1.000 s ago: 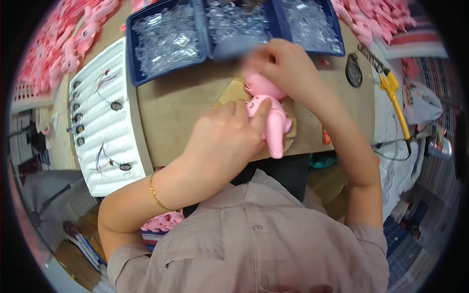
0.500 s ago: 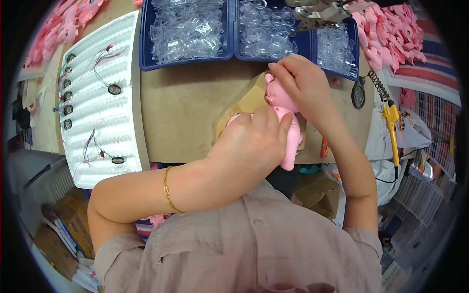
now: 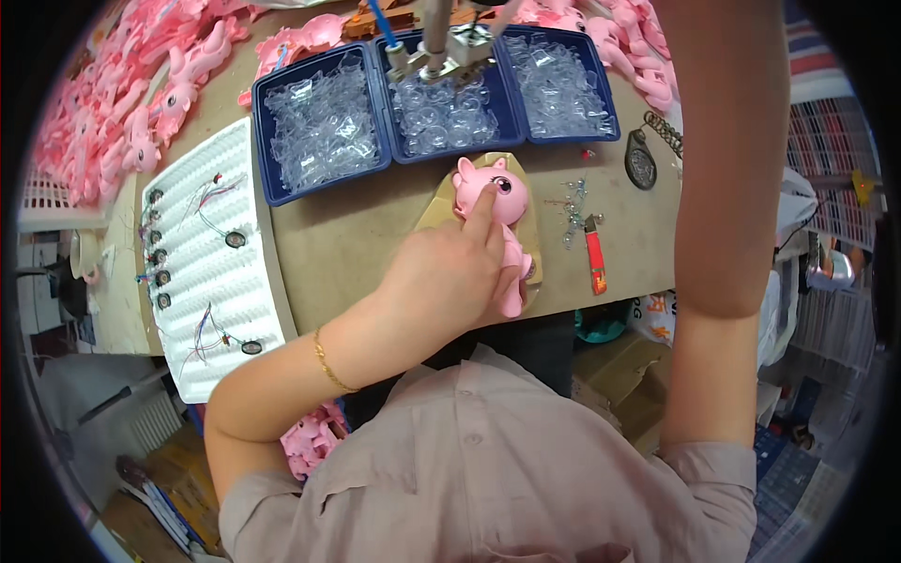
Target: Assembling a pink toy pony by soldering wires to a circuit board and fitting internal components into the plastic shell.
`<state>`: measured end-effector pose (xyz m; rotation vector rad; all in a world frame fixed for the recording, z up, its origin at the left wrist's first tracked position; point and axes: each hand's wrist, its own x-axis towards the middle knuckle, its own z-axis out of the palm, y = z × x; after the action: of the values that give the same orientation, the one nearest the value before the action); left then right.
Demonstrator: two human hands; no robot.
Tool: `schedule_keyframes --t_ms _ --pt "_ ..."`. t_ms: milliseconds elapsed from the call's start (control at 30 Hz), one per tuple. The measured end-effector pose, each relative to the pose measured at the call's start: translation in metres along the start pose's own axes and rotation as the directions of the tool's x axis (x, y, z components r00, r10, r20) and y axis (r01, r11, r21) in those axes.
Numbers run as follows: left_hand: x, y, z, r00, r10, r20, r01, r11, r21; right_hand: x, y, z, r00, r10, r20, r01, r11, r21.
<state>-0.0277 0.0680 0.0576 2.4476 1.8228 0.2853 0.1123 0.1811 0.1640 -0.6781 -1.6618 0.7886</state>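
Observation:
A pink toy pony (image 3: 507, 202) lies on a tan pad (image 3: 441, 202) at the near edge of the brown table (image 3: 347, 244). My left hand (image 3: 450, 277) covers its body and holds it down, with the index finger stretched onto the pony's head beside its eye. My right forearm (image 3: 723, 141) rises steeply along the right side and leaves the picture at the top, so that hand is hidden. A metal tool (image 3: 436, 42) hangs over the middle blue tray.
Three blue trays (image 3: 266, 155) of clear plastic pieces stand behind the pony. A white ribbed tray (image 3: 202, 272) with small round wired parts lies left. Pink ponies are heaped far left (image 3: 122, 122) and top right. A red-handled piece (image 3: 595, 265), loose screws and a dark tag (image 3: 641, 167) lie right.
My right hand has let go of the pony and lifted up out of the picture. My left hand stays on the pony, its index finger now on the head.

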Motion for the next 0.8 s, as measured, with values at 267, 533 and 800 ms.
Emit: schedule_keyframes --t_ms 267,533,800 --pt "0.012 0.005 0.004 0.99 -0.034 -0.139 0.026 0.998 -0.062 0.097 0.008 0.005 0.991 0.015 0.136 -0.041 0.981 0.188" --pt "0.016 0.007 0.004 0.985 -0.04 -0.17 0.024 0.995 -0.094 0.071 0.001 0.04 0.987 0.021 0.162 -0.06 0.969 0.239" --pt "0.017 0.007 0.008 0.988 -0.018 -0.155 0.006 0.997 -0.079 0.065 0.02 0.039 0.99 0.006 0.141 -0.041 0.968 0.248"
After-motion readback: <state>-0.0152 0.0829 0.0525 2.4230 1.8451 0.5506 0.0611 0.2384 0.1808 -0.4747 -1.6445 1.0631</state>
